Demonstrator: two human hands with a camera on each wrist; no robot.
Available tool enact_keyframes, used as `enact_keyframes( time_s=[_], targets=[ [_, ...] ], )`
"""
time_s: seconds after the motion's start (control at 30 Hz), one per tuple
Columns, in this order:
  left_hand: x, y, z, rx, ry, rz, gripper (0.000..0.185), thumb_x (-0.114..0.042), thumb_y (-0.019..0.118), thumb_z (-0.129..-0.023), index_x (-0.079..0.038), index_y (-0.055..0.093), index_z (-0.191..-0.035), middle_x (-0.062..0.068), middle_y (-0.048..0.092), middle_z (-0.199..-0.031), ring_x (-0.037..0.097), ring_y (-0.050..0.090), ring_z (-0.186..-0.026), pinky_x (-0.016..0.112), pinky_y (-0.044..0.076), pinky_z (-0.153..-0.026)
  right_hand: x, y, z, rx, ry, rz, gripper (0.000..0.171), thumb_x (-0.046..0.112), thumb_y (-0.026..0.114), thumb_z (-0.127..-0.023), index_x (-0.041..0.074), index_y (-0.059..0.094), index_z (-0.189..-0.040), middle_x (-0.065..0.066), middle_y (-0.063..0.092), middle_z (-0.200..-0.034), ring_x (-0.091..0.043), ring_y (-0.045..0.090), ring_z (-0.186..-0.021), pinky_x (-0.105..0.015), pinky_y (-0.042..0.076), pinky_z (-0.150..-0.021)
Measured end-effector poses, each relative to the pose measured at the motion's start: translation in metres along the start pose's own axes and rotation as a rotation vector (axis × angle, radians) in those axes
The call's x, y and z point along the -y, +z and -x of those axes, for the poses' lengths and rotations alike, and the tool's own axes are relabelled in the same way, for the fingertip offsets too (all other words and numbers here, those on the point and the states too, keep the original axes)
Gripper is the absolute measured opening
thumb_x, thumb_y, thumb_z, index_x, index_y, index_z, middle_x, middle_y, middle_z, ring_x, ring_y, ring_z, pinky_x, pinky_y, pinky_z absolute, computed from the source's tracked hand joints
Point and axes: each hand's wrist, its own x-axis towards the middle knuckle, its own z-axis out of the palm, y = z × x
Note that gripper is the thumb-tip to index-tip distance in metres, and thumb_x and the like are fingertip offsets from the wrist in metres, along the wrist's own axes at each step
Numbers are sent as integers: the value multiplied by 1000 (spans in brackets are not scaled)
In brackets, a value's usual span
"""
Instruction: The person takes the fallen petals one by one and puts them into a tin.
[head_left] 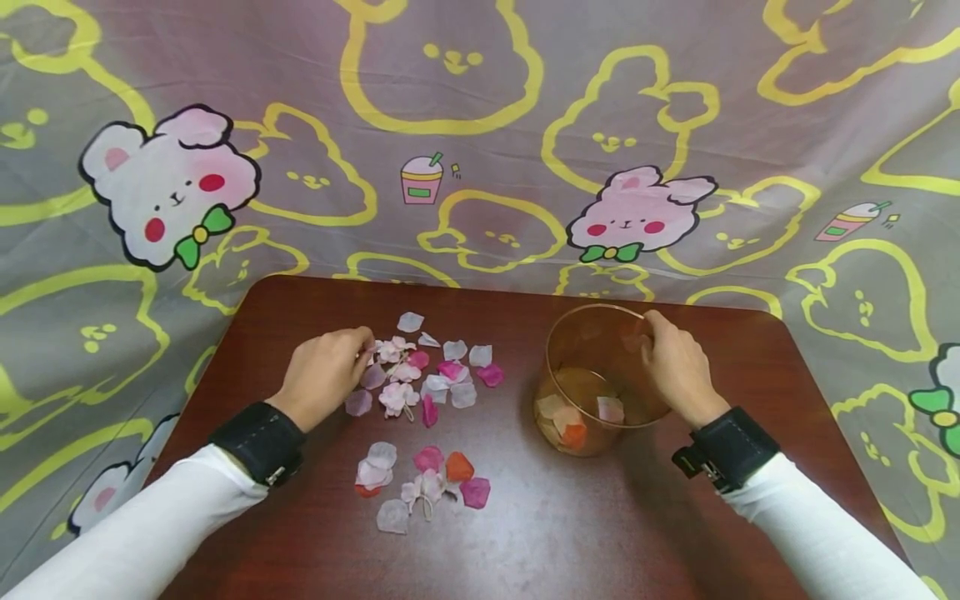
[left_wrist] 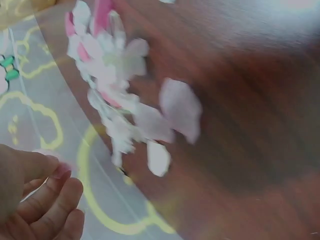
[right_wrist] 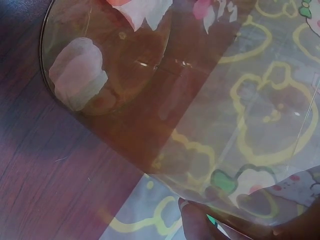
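- Nearest in the head view: two white sleeves with black wrist straps, forearms reaching across a dark red-brown bench (head_left: 570,533).
- Next out, a loose near cluster of fabric petals (head_left: 423,479) flat on the bench between the arms: white, pink, one orange.
- Beyond that, left hand (head_left: 324,373) knuckles up at the left edge of a larger far scatter of petals (head_left: 427,375), fingertips bunched against the nearest pale pieces.
- Left wrist view only: thumb and fingers (left_wrist: 55,197) curled inward, a pale pink petal (left_wrist: 59,161) pinched at the thumb tip; left grip grasping that petal. Rest of the scatter blurred there, bench edge and patterned cloth below it.
- To the right, clear glass jar (head_left: 592,379) upright on the bench, well apart from the loose petals, a few white, peach and orange petals at its bottom.
- Right hand (head_left: 678,367) on the far right part of the jar's rim, fingers hooked over it; right grip grasping the jar.
- Right wrist view only: jar wall seen from close, a whitish petal against the base, fingertip (right_wrist: 197,222) pressed on the glass.
- Farthest: grey backdrop cloth (head_left: 480,125) with yellow bunny outlines and pink-white bunnies.
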Motion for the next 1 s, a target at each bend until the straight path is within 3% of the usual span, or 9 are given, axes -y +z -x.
enact_keyframes(
  time_s=[0.43,0.73,1.0],
  targets=[
    [-79,-9,-30,-41,191,54,6,-12,73,-91,-8,70,-94,4,70,-78,18,61,-65,38,54,-61,0,0,1,2,2,-20,11,3,51,-98,3,59,-105,-14,60,-75,-27,52,-60,-34,34,-48],
    [-129,-7,-45,-62,353,32,6,-9,69,-92,-13,67,-88,-1,64,-73,18,64,-72,33,50,-63,-1,2,0,1,1,-16,9,3,52,-98,4,58,-104,-15,60,-74,-28,52,-59,-34,34,-48],
    [-169,-6,-52,-135,443,83,6,-20,67,-97,-15,70,-95,-2,72,-86,18,69,-84,32,53,-71,-2,2,0,-11,3,-20,8,3,52,-97,5,58,-102,-15,59,-73,-28,52,-59,-35,34,-48]
  ],
)
